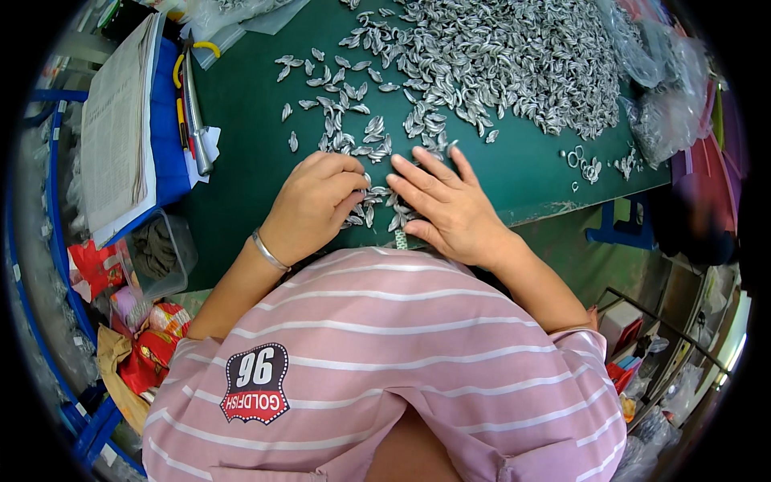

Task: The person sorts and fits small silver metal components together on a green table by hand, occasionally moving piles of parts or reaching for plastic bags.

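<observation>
Small silver-grey metal pieces, shaped like leaves or wings, lie on the dark green tabletop. My left hand, with a metal bangle at its wrist, has its fingers curled and closed at a cluster of pieces near the table's front edge. What its fingertips pinch, if anything, is hidden. Opposite it, my right hand lies palm down with fingers spread, resting over or beside more of these pieces. Just beyond both hands is a loose scatter of pieces. A large heap fills the far right.
At the left, a blue holder with printed sheets stands beside yellow-handled pliers. Below it is a clear plastic box with dark cloth. Rings and small metal bits lie right, near a clear plastic bag. A blue stool stands beneath.
</observation>
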`<state>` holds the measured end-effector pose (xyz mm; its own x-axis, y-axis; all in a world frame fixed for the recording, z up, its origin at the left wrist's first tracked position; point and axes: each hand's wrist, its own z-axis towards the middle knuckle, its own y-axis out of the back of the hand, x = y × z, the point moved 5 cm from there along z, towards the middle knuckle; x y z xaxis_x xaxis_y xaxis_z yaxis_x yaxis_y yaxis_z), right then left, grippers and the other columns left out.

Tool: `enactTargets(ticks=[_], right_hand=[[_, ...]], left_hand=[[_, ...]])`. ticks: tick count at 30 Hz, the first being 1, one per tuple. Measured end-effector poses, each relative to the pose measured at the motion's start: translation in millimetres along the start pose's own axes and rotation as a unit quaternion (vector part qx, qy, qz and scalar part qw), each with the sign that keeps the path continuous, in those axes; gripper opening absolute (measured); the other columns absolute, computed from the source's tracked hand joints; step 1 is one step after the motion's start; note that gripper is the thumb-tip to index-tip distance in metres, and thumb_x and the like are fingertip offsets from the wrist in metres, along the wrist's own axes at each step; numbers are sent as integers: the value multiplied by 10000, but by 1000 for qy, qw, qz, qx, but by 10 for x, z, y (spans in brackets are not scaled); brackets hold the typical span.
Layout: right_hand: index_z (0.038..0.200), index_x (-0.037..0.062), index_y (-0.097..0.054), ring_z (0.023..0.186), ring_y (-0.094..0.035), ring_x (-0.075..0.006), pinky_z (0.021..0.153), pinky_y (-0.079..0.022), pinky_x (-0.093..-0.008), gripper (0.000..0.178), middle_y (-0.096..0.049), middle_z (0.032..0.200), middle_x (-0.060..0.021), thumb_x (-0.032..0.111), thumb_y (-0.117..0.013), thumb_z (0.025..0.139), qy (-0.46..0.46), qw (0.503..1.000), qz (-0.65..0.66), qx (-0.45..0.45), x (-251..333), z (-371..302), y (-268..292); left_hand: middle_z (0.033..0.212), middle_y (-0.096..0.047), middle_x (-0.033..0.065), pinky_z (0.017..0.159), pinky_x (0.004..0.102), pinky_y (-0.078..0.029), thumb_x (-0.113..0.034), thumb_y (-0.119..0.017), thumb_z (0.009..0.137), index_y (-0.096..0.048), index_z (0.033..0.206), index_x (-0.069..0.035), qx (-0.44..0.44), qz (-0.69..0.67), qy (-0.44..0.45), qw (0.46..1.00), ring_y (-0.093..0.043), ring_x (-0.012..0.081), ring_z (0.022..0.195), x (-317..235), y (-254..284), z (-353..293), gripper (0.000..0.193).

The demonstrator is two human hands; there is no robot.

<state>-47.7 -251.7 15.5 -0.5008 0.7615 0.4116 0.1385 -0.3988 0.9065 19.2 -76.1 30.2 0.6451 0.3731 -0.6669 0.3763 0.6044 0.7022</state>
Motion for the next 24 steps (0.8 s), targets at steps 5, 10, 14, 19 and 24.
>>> enactTargets(ticks=[5,10,14,19,24], right_hand=[[1372,49,-476,1396,-328,-300,1121,-211,-556,626,-381,1496,-121,415,-611,881,-104,989,-61,-86,-218,236,26],[1357,13,-477,1396,-325,-312,1119,-237,-543,627,-383,1487,-150,424,-590,897,-41,996,-24,-70,-159,346,-2],[1343,28,-493,1366,-361,-349,1104,-298,-500,582,-409,1460,-169,388,-599,898,-41,996,1,-81,-271,352,46],[1292,27,-528,1276,-455,-375,1065,-359,-471,505,-475,1384,-192,308,-630,885,-61,981,-11,-182,-389,353,156],[1180,16,-604,1179,-533,-367,1011,-412,-450,356,-571,1267,-182,155,-643,855,-21,985,48,-166,-314,285,170]], left_hand=[[932,-652,96,751,345,-499,18,-694,765,-656,889,-24,-12,-16,11,1000,-614,282,850,-1,40,30,136],[919,-651,108,750,345,-497,16,-688,772,-654,885,-22,-12,2,24,1000,-616,283,842,14,81,-8,124],[907,-653,110,747,345,-497,12,-690,773,-654,881,-22,-16,-2,24,1000,-618,284,833,30,86,-10,119],[900,-652,111,745,346,-497,14,-693,769,-654,879,-22,-12,-10,29,999,-620,282,829,42,86,0,122],[889,-652,112,749,343,-498,21,-691,768,-653,882,-21,-12,-15,27,999,-623,281,830,39,92,1,127]])
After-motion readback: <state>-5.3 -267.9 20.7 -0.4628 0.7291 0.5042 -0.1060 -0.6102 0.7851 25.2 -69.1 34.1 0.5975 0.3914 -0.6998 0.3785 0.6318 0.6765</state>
